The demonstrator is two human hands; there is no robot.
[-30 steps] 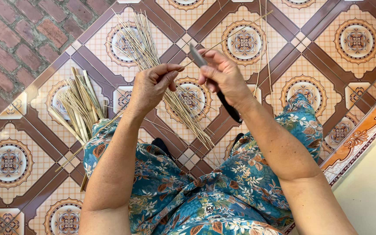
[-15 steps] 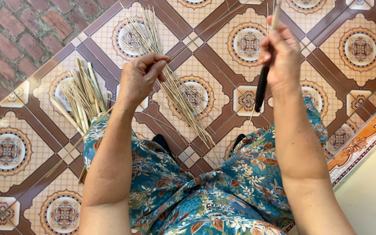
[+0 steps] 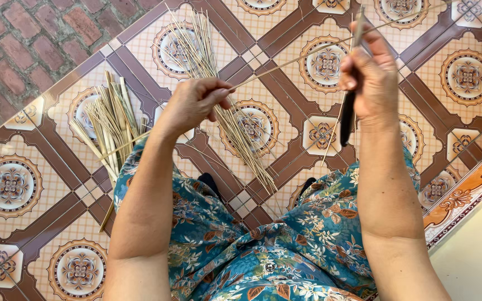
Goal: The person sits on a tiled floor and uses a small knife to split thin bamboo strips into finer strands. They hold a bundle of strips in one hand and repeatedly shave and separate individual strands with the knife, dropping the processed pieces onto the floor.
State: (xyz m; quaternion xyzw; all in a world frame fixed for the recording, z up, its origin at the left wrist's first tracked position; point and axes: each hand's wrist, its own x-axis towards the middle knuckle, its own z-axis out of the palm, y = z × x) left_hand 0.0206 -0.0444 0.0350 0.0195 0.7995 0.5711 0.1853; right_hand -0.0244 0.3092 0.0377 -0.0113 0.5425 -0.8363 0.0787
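Observation:
My left hand (image 3: 193,103) pinches the near end of a long thin bamboo stick (image 3: 308,56) that runs up and right across the tiles. My right hand (image 3: 370,78) is raised at the right and grips a knife with a dark handle (image 3: 346,120), blade pointing up by the fingers. A thin pale strip (image 3: 336,125) hangs down beside the handle. Under my left hand a bundle of thin sticks (image 3: 224,106) lies slanted on the floor.
A loose pile of wider pale bamboo strips (image 3: 110,125) lies on the patterned brown and cream floor tiles (image 3: 12,184) at the left. Red brick paving (image 3: 23,44) is at the top left. My lap is covered in blue floral cloth (image 3: 263,245). An orange border (image 3: 464,192) runs along the right.
My right hand with the knife has swung away to the right and upward, apart from my left hand. The left hand has stayed above the bundle, still holding the thin stick.

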